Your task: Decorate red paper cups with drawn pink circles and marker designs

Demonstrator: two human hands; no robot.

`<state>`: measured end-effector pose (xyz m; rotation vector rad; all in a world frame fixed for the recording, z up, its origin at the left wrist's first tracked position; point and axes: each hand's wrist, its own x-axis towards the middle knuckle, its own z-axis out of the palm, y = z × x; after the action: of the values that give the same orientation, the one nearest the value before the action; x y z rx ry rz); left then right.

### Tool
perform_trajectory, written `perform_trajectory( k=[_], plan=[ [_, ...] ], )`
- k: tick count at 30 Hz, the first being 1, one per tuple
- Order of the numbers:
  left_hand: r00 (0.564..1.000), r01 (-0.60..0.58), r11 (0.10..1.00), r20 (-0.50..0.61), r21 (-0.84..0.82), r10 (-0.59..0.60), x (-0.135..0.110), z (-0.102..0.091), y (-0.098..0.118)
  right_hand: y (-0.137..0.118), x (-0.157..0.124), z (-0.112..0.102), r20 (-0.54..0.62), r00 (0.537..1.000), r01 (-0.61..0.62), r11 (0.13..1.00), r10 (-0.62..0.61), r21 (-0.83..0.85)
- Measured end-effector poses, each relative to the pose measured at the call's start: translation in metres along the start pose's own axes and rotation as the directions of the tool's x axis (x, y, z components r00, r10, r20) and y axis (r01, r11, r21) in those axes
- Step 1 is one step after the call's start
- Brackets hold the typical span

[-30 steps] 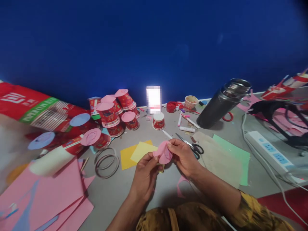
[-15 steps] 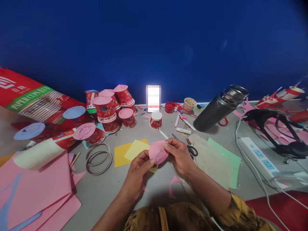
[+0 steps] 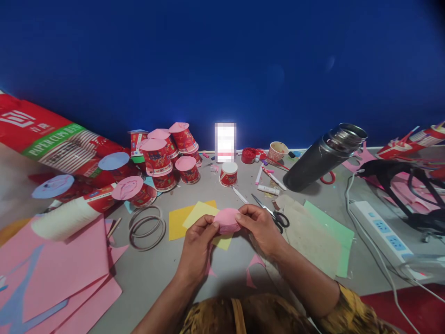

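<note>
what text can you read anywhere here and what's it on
"PAPER CUPS": green band of the red pack, far left.
White logo on the pack: not readable.
Red cups: print too small.
Bright panel: blurred out.
Pink paper held by left hand and right hand: blank.

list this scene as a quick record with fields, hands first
left hand: pinches the left edge of the pink paper disc
right hand: pinches the disc's right edge
beneath the disc: yellow paper sheets on the grey table
right of the hands: scissors
back left: red paper cups capped with pink discs
back right: dark flask
near left: pink paper sheets
</note>
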<state>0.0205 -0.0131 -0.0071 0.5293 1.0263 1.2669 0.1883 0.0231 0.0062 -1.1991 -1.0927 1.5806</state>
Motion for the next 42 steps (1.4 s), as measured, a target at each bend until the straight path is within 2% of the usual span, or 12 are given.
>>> perform_trajectory(
  k=[7, 12, 18, 24, 29, 31, 34, 38, 42],
  plan=[
    [1.0, 0.005, 1.0, 0.007, 0.012, -0.005, 0.0, 0.0, 0.0, 0.005, 0.0, -0.003, 0.038, 0.997, 0.07, 0.98, -0.064, -0.185],
    [0.998, -0.054, 0.995, 0.018, 0.088, 0.053, 0.001, -0.008, -0.004, 0.002, -0.002, -0.001, 0.054, 0.995, 0.092, 0.965, -0.081, -0.248],
    [0.997, -0.062, 0.995, 0.059, 0.076, 0.058, 0.0, -0.009, -0.005, -0.001, -0.004, -0.001, 0.087, 0.99, 0.134, 0.945, -0.112, -0.298],
    [0.999, -0.019, 0.998, 0.05, 0.063, 0.016, -0.001, -0.007, -0.005, 0.009, -0.009, 0.002, 0.079, 0.963, 0.262, 0.839, -0.257, -0.477],
    [1.0, -0.001, 0.999, 0.005, 0.039, 0.001, -0.001, -0.004, -0.002, 0.018, -0.011, 0.003, 0.119, 0.89, 0.42, 0.688, -0.441, -0.592],
    [1.0, 0.012, 1.0, -0.011, -0.005, -0.012, -0.002, -0.003, -0.002, 0.018, -0.01, 0.002, 0.122, 0.877, 0.439, 0.671, -0.466, -0.598],
    [0.999, 0.01, 0.999, -0.036, -0.053, -0.012, -0.004, -0.007, -0.003, 0.018, -0.009, 0.001, 0.096, 0.887, 0.418, 0.695, -0.452, -0.585],
    [0.994, -0.008, 0.999, -0.113, 0.046, 0.013, -0.005, -0.015, -0.004, 0.019, -0.009, 0.001, 0.081, 0.899, 0.394, 0.717, -0.43, -0.575],
    [0.99, -0.004, 0.98, -0.135, 0.2, 0.031, -0.006, -0.018, 0.002, 0.02, -0.01, 0.001, 0.118, 0.892, 0.418, 0.695, -0.437, -0.586]
  ],
)
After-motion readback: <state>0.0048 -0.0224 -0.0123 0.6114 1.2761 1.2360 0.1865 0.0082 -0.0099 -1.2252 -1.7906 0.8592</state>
